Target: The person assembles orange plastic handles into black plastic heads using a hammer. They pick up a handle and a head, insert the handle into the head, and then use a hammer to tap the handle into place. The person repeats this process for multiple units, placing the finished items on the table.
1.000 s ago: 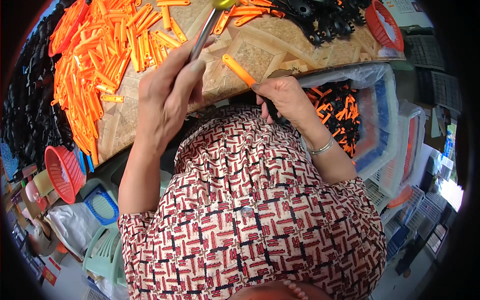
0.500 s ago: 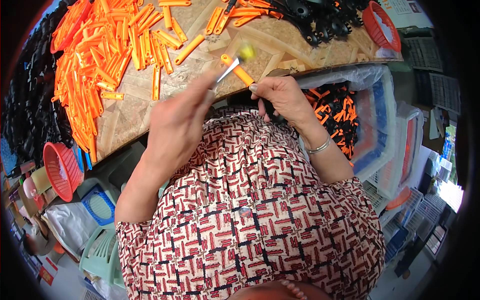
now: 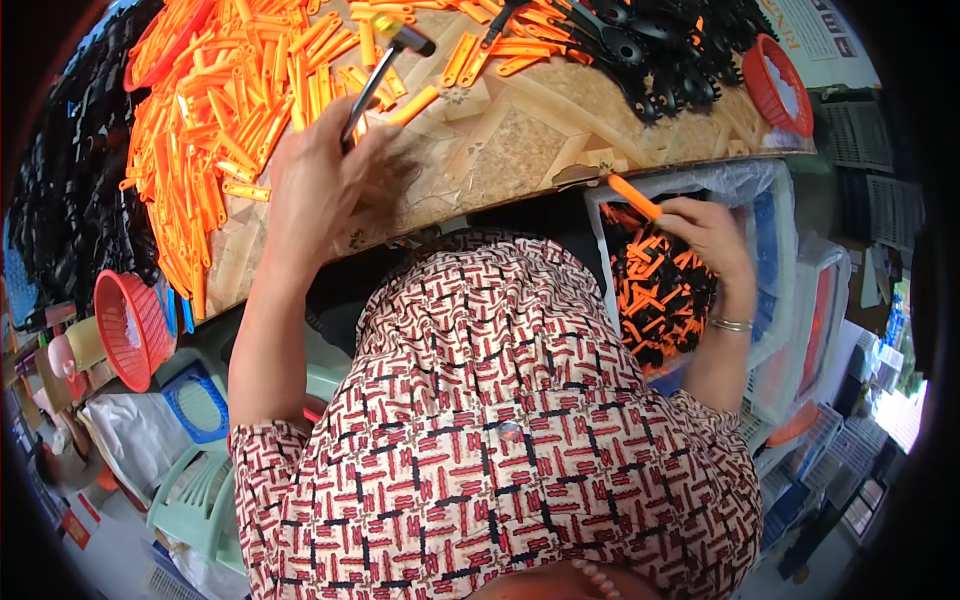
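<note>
Hammer (image 3: 385, 62) gripped by handle in left hand (image 3: 325, 175), head raised over bench (image 3: 520, 150). Right hand (image 3: 710, 235) pinches orange part (image 3: 634, 196) above bin (image 3: 775, 215) beside bench.

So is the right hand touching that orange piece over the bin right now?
Touching. The head view shows the right hand pinching one end of the orange piece between its fingertips, above the plastic-lined bin.
</note>
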The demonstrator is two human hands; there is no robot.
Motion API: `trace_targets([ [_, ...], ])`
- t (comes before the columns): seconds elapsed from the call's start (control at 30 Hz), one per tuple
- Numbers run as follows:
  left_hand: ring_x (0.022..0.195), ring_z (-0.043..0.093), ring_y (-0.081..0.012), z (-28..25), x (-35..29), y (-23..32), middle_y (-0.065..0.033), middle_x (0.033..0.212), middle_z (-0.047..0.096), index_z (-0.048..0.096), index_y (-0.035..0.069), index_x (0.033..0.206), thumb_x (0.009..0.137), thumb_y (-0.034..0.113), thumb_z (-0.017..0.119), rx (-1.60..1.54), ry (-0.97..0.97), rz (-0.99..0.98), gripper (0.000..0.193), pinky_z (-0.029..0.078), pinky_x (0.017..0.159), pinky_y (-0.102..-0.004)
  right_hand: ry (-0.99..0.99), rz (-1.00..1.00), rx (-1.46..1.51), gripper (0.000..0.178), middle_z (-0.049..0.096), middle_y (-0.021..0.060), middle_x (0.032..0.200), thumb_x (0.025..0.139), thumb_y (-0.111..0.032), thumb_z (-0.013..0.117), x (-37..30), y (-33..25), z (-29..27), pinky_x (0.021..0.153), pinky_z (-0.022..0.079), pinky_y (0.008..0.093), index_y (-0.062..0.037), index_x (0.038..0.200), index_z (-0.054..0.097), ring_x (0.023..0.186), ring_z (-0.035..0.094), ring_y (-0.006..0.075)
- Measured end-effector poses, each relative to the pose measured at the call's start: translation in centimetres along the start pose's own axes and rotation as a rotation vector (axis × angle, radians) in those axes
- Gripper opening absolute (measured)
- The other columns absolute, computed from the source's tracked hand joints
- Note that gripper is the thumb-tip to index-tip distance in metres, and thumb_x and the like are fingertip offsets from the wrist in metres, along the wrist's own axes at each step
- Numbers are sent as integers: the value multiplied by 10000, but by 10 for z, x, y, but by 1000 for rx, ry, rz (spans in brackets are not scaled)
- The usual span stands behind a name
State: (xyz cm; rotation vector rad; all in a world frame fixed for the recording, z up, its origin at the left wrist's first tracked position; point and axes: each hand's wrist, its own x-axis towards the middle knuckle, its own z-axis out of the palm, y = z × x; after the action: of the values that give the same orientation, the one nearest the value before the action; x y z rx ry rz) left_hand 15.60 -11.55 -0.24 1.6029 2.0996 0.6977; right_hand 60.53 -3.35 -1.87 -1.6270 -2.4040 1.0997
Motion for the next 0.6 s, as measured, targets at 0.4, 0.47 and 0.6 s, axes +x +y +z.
trace_targets([
  [0.4,622,467,-50,40,78,7,40,687,516,673,26,1201,971,315,687,-359,-10,1,369,393,554,-252,745,-895,-625,142,709,88,997,943,-99,626,153,-134,13,881,495,380,-57,1063,690,967,656,283],
  [0.47,598,427,-29,22,61,5,59,720,488,657,39,1210,973,273,692,-640,-71,-84,335,330,521,-211,745,-1019,-734,145,708,99,1015,918,-104,627,181,-155,8,894,490,394,-54,1041,687,997,651,282],
  [0.6,535,395,-28,4,28,-18,85,655,438,684,57,1152,963,259,712,-458,22,-118,278,307,474,-219,604,-1098,-803,124,656,88,916,844,-181,631,227,-165,4,897,461,406,-95,892,704,971,615,255],
])
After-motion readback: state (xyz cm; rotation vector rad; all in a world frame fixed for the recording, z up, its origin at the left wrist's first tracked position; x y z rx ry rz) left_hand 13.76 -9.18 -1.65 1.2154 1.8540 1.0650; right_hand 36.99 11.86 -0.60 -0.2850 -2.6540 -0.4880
